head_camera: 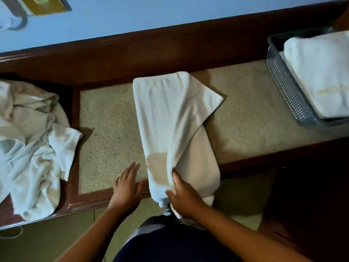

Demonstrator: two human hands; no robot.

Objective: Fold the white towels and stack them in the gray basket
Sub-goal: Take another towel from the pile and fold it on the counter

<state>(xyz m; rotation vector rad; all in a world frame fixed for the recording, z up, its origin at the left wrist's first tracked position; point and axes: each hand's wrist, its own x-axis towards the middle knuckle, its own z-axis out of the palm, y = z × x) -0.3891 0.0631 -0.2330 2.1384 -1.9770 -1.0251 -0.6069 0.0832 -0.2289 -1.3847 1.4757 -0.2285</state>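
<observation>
Right grip (184, 197): clutches the near end of the long white terry towel (170, 120).
Left grip (127, 188): fingers straight, just left of it.
Tabletop (109, 120): beige speckled slab, dark wooden frame (151, 53), under the towel.
Far right: gray perforated plastic basket (289, 87) holding folded white towels (321, 72).
Room: blue wall (151, 16) beyond.

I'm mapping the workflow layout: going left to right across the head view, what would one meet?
towel pile → left hand → half-folded towel → gray basket
</observation>
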